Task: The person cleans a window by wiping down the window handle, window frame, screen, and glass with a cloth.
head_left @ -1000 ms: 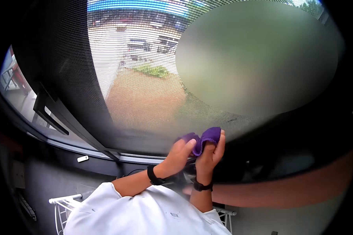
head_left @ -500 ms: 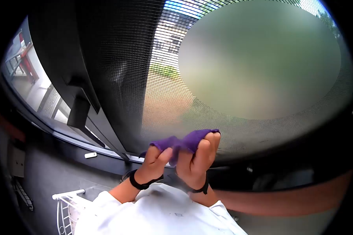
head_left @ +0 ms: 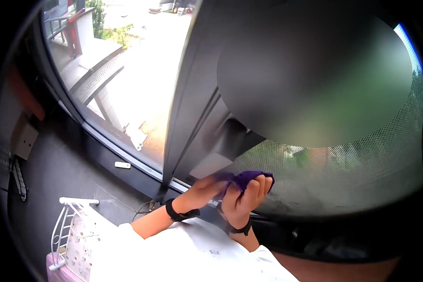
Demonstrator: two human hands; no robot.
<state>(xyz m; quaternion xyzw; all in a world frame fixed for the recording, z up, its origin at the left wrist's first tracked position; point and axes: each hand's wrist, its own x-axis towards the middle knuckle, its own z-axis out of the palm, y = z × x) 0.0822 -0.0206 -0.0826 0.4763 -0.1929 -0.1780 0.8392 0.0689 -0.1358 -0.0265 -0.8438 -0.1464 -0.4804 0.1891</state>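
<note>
A purple cloth (head_left: 254,176) is bunched up between my hands, in front of a dark mesh screen. My right hand (head_left: 243,202) has its fingers curled around the cloth's right part. My left hand (head_left: 199,193), partly smeared by motion, grips the cloth's left end, with its fingertips close to my right hand. Each wrist wears a black band. Just beyond the cloth is the dark window frame with its black handle (head_left: 235,134), which looks blurred.
The mesh screen (head_left: 362,174) fills the right side, and a glass pane (head_left: 150,94) showing the outdoors is at left. A small white remote-like object (head_left: 122,165) lies on the dark sill. A white metal rack or chair back (head_left: 75,201) stands lower left.
My view has turned left, so more of the glass pane shows. My hands have drawn closer together and the cloth is more bunched up, mostly in my right hand.
</note>
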